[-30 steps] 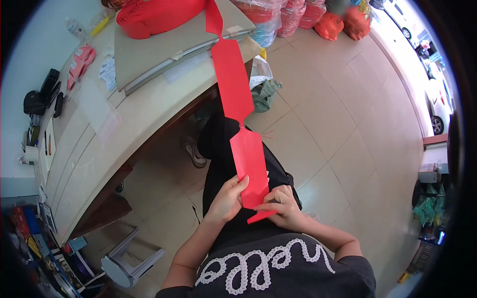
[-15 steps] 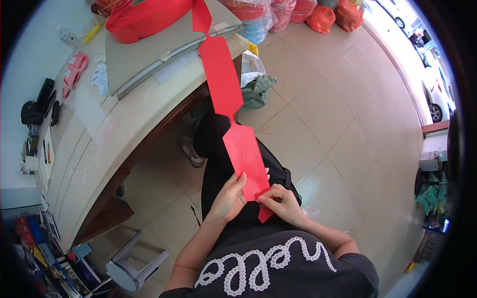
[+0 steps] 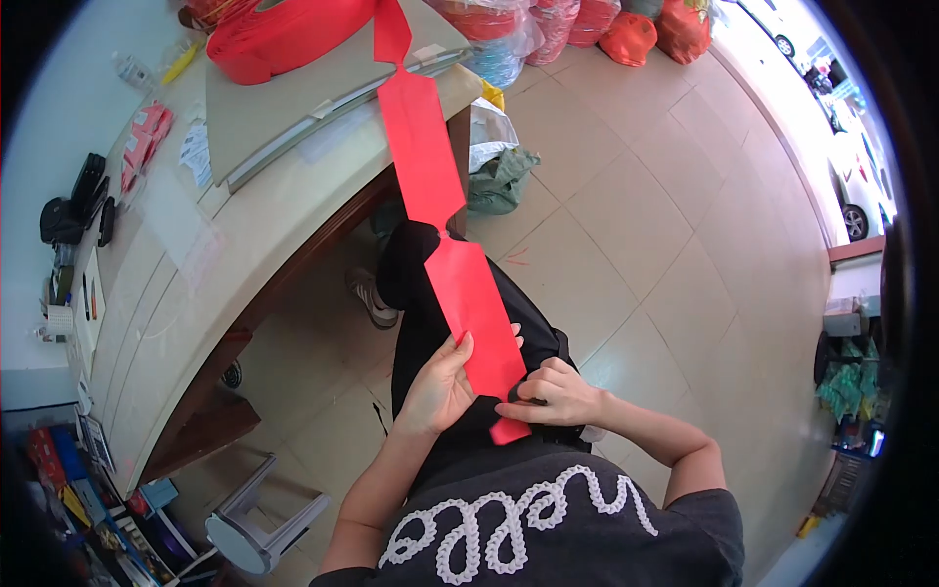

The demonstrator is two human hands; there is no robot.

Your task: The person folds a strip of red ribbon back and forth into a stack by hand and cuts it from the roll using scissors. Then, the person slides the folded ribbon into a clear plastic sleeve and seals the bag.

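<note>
A long red strip (image 3: 424,147), notched at intervals, runs from a large red roll (image 3: 284,41) on the desk down to my lap. My left hand (image 3: 442,391) grips the left edge of its lower panel, thumb on top and fingertips showing at the right edge. At the strip's lower end, my right hand (image 3: 556,393) pinches near the corner, its fingers curled. A short red end piece (image 3: 510,429) sticks out below that hand. A small dark item by the right fingers is too small to make out.
The roll rests on a grey board (image 3: 293,108) on the curved desk (image 3: 235,254). A stool (image 3: 241,541) stands at the lower left. Wrapped bundles (image 3: 499,39), orange bags (image 3: 627,39) and a green bag (image 3: 503,182) are on the floor beyond the desk.
The lower red end has turned and shifted slightly left. My right hand has changed its grip, with its fingers more curled and its elbow further out. The strip lies a little further left in view.
</note>
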